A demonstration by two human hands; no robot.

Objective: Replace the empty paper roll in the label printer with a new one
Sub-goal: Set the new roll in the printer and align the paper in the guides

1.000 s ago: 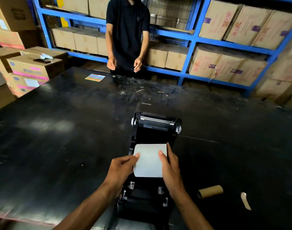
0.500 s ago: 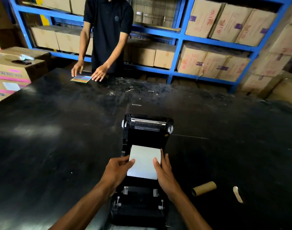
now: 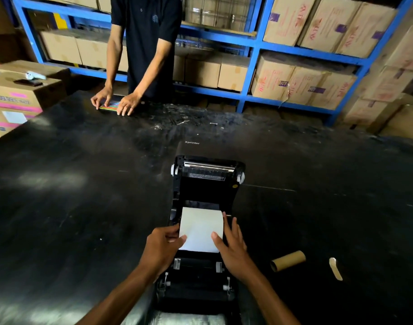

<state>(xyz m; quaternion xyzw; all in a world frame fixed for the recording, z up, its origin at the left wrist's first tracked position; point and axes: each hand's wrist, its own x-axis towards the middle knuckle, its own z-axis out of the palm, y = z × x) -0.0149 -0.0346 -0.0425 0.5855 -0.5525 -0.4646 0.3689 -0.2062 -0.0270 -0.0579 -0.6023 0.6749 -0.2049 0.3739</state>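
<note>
A black label printer (image 3: 205, 184) stands open on the black table (image 3: 71, 207), lid tipped back away from me. White paper from the new roll (image 3: 199, 227) lies across its bay. My left hand (image 3: 163, 247) pinches the paper's left edge near the bottom. My right hand (image 3: 232, 248) presses its right edge, thumb on the sheet. The empty brown cardboard core (image 3: 288, 260) lies on the table to the right of the printer.
A small pale strip (image 3: 335, 268) lies right of the core. A person in a dark shirt (image 3: 144, 43) stands across the table, both hands on a colourful card (image 3: 109, 105). Blue shelving with cartons (image 3: 306, 73) lines the back; stacked boxes (image 3: 15, 95) stand at left.
The paper has been drawn a little further toward me over the bay. The person opposite has put both hands down on the colourful card. The camera has shifted.
</note>
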